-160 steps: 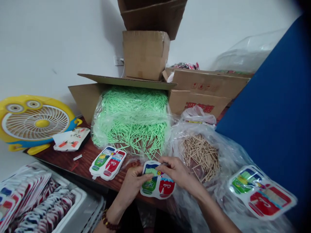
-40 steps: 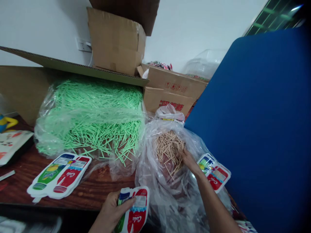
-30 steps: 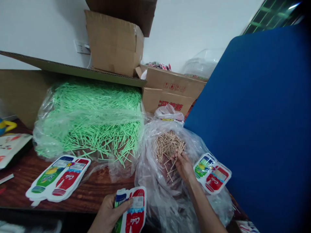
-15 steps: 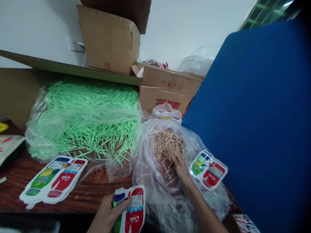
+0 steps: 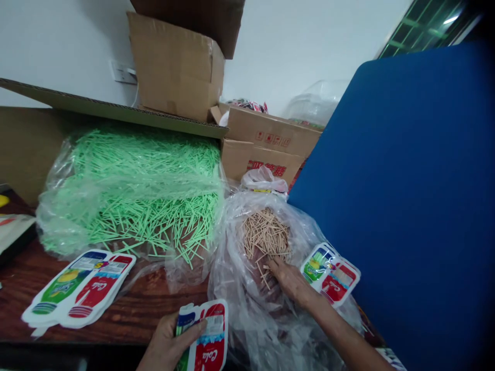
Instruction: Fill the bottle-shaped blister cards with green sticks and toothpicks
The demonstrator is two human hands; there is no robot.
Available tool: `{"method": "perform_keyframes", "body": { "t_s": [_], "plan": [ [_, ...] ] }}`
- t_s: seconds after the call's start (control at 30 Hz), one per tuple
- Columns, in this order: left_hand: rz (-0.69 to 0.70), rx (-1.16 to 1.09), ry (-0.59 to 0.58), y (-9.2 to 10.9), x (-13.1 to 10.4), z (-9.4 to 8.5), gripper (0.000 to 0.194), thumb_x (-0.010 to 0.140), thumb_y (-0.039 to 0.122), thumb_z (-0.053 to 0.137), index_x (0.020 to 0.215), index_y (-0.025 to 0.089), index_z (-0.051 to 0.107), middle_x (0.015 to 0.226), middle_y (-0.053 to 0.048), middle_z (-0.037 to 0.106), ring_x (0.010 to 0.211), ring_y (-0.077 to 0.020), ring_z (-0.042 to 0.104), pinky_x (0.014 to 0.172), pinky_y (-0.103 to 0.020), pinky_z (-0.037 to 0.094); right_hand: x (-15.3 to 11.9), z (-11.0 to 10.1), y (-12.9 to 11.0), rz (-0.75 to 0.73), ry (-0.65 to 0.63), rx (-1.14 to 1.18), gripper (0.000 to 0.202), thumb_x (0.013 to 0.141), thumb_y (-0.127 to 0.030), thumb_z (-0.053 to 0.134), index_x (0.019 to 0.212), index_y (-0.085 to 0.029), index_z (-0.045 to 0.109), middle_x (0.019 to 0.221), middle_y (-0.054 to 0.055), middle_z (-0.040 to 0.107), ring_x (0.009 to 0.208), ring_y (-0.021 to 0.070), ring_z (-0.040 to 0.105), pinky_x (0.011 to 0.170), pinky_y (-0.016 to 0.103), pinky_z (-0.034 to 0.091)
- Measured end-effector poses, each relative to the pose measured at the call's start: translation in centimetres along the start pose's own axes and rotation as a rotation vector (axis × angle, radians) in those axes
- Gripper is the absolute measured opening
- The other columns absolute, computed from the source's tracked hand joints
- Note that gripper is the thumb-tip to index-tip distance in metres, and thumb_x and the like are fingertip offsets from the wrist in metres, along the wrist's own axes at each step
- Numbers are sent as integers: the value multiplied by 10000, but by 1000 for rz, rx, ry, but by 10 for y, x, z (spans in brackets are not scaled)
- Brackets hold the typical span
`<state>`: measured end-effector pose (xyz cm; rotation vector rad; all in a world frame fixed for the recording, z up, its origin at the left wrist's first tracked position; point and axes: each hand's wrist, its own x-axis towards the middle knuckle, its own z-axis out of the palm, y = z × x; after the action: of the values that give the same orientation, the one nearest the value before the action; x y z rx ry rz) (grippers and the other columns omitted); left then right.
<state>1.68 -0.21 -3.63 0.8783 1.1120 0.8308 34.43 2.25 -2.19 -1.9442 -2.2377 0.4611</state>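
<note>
My left hand [image 5: 170, 337] grips a printed cola-and-lemon pouch [image 5: 211, 337] at the table's front edge, thumb across its face. Inside an open clear plastic bag, my right hand [image 5: 290, 278] has its fingers bent together at the near edge of a heap of thin brown sticks [image 5: 265, 232]. The fingertips touch a few of those sticks; exactly how many they pinch is hidden. Just right of this hand, a similar pouch [image 5: 338, 278] with green sticks showing in its window lies on the plastic bag [image 5: 232, 257].
Many light green sticks [image 5: 154, 216] spill from a clear bag in an open carton at left. A stack of flat printed pouches [image 5: 83, 288] lies on the dark wooden table [image 5: 147, 309]. Cardboard boxes [image 5: 176, 67] stand behind, and a blue panel [image 5: 390, 196] rises at right.
My right hand has drawn slightly nearer along the heap, and its fingers have shifted to the loose sticks at the near edge. My left hand still holds its pouch.
</note>
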Motion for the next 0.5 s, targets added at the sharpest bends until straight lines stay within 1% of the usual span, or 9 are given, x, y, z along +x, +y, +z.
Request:
{"method": "perform_keyframes", "body": {
  "t_s": [0.07,0.17,0.23,0.3,0.4,0.5],
  "plan": [
    [-15,6,6,0,1,-1,392,506,497,832,539,138,679,478,9,688,436,-152,590,457,-210,447,7,2,-1,-16,34,29,301,840,-59,386,986,-193,613,1046,81,579,882,208,561,757,292,396],
    [-38,15,4,-1,3,-4,396,508,506,830,558,138,695,495,-7,706,453,-174,611,471,-228,469,13,0,1,-11,88,99,237,833,-78,417,897,-192,615,989,77,579,864,210,547,760,304,385],
    [-39,6,-10,-2,4,-5,399,521,511,824,569,133,703,516,-19,720,471,-182,625,480,-232,478,14,-2,3,3,154,180,180,856,-137,440,853,-199,610,961,72,576,888,220,530,799,324,374],
    [-36,3,-22,-4,5,-6,400,528,509,824,573,128,707,530,-25,727,482,-185,633,486,-230,480,15,-2,5,29,243,324,143,871,-241,485,793,-203,598,919,65,579,890,229,519,823,345,370],
    [-40,2,-29,-5,6,-6,400,531,504,826,587,124,714,542,-30,732,491,-187,639,494,-232,485,18,2,5,83,355,586,236,878,-395,503,749,-209,573,794,35,596,787,214,537,778,348,402],
    [-32,-1,-19,-3,5,-6,398,532,503,827,588,127,711,534,-21,725,484,-178,631,487,-225,477,23,9,-4,125,434,823,329,882,-502,458,772,-211,566,716,14,612,678,191,557,685,322,437]
  ]
}}
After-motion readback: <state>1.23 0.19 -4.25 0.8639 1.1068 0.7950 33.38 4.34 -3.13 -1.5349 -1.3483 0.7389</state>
